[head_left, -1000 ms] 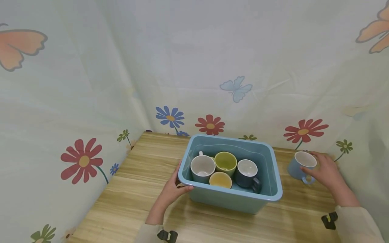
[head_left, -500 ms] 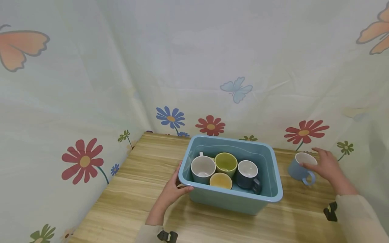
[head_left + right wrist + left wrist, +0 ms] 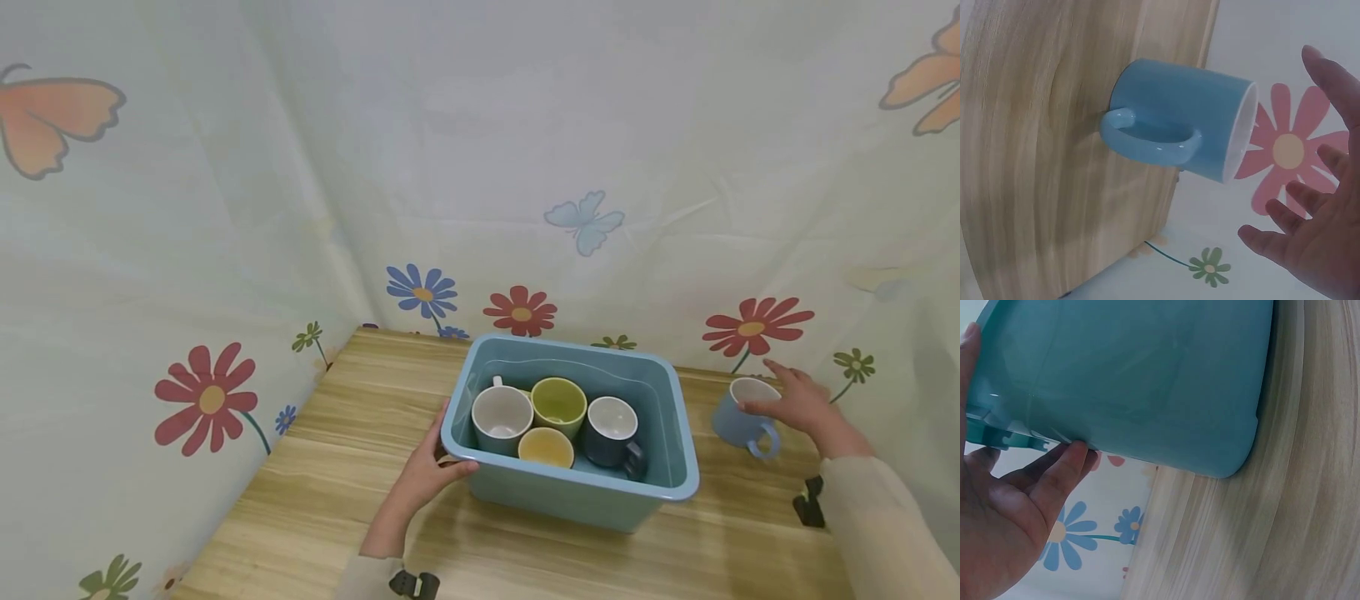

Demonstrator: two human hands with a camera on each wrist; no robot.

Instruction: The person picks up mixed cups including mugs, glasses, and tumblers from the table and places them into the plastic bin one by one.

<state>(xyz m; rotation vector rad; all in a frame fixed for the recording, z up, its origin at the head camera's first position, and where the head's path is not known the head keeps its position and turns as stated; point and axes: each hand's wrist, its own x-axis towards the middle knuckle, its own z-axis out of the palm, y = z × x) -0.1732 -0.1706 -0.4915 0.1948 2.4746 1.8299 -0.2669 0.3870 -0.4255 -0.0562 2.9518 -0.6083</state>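
A light-blue tub (image 3: pixel 555 498) stands on the wooden table. My left hand (image 3: pixel 429 479) grips its left front corner, thumb on the front and fingers against the side (image 3: pixel 1066 465). Inside are a white-lined mug (image 3: pixel 501 408), a green mug (image 3: pixel 557 400), a yellow-lined cup (image 3: pixel 545 447) and a dark navy mug (image 3: pixel 603 446). Right of the tub, a light-blue mug (image 3: pixel 731 421) stands upright, its handle toward the front. Just above and right of that mug, my right hand (image 3: pixel 806 408) is spread; the right wrist view shows its fingers apart from the rim.
Wooden tabletop (image 3: pixel 330 467) extends left of the tub and in front of it. A pale cloth (image 3: pixel 465 167) printed with flowers and butterflies hangs behind the table and along both sides. The light-blue mug stands close to the cloth at the right.
My right hand has let go of the light-blue mug and opened, lifting slightly off it. The mug's handle has swung slightly rightward. The left hand and tub keep their place.
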